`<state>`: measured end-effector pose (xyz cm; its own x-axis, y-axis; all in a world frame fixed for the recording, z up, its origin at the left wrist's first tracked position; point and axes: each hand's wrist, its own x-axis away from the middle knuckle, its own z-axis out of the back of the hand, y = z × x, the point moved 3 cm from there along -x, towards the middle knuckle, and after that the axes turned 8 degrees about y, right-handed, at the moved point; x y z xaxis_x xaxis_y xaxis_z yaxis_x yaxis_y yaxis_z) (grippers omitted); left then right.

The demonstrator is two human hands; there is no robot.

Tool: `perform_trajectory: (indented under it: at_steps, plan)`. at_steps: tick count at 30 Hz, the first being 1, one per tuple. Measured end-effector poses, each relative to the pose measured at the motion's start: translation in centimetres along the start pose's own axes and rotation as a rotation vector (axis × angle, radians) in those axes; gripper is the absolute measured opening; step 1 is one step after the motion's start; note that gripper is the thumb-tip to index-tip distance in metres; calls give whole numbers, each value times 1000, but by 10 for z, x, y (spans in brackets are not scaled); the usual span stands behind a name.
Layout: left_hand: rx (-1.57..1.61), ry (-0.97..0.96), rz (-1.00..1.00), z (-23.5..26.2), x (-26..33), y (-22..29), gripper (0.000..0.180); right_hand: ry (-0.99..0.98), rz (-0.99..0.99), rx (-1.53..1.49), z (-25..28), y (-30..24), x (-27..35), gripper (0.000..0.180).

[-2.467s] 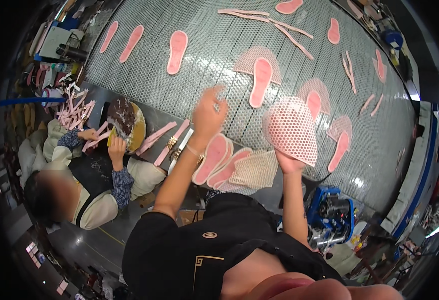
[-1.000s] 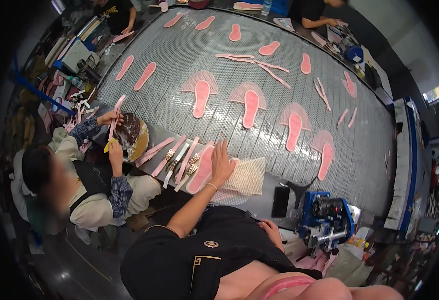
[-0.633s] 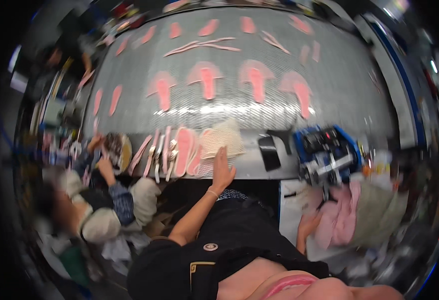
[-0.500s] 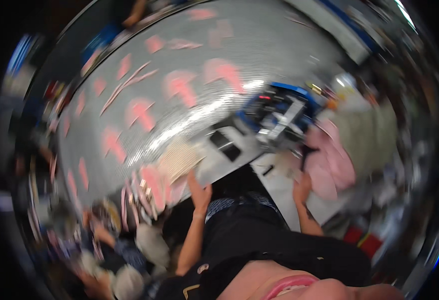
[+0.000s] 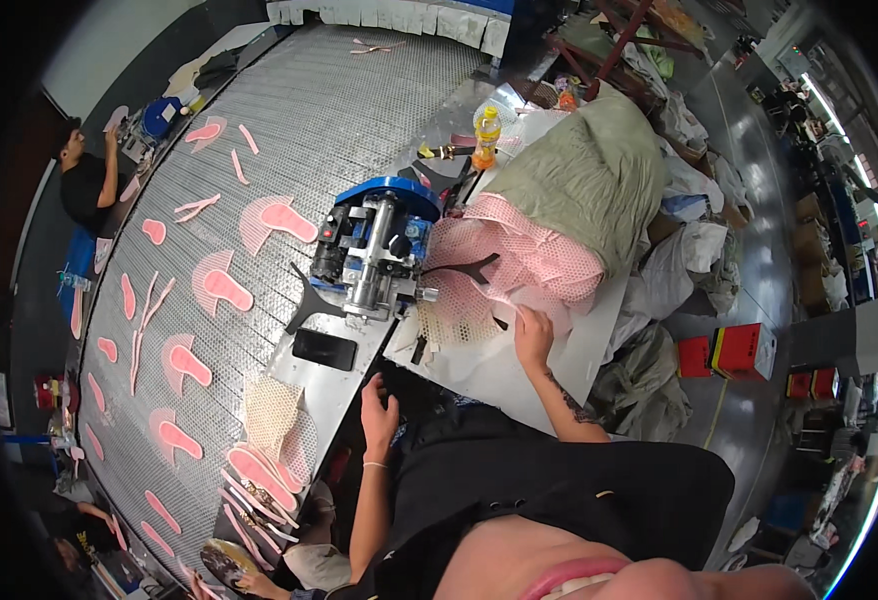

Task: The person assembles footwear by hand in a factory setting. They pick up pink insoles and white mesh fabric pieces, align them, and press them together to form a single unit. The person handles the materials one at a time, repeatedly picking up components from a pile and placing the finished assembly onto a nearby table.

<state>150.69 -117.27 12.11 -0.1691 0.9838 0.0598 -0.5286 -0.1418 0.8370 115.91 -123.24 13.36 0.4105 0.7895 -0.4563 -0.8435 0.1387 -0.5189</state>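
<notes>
My right hand (image 5: 534, 338) is closed on the edge of a pink mesh piece (image 5: 531, 296), at the near side of a heap of pink mesh (image 5: 549, 250) on the white side table. Holding nothing, my left hand (image 5: 379, 412) hovers by the table's front edge with thumb and fingers apart. Just beyond it lies a black phone (image 5: 324, 350). A blue and metal sewing machine (image 5: 379, 245) stands ahead, between the conveyor and the pink heap. Beige mesh pieces (image 5: 456, 325) lie beside its base.
Pink shoe-upper pieces (image 5: 227, 290) lie in rows on the grey conveyor (image 5: 289, 160). A stack of beige mesh (image 5: 273, 405) and pink strips sits at the near left. A grey-green cloth (image 5: 594, 170) covers part of the heap; an orange drink bottle (image 5: 486, 138) stands behind. Co-workers (image 5: 87, 178) work across the belt.
My view has swung right and sharpened from a blur. My left hand is now away from the stacked mesh, and my right hand has come onto the pink mesh.
</notes>
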Motion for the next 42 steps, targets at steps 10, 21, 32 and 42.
perform_trajectory:
  at_steps: [10, 21, 32, 42]
  plan:
    - [522, -567, -25, -72, -22, 140, 38, 76, -94, -379, 78, -24, -60, 26]
    - [953, -240, 111, -71, -35, 159, 39, -338, 412, -535, 91, -105, -8, 48]
    - [422, -327, 42, -24, -27, 111, 27, -958, -128, -899, 38, -82, 0, 27]
    - [567, -113, 328, -5, -25, 80, 24, -955, -329, -917, 31, -112, 49, 24]
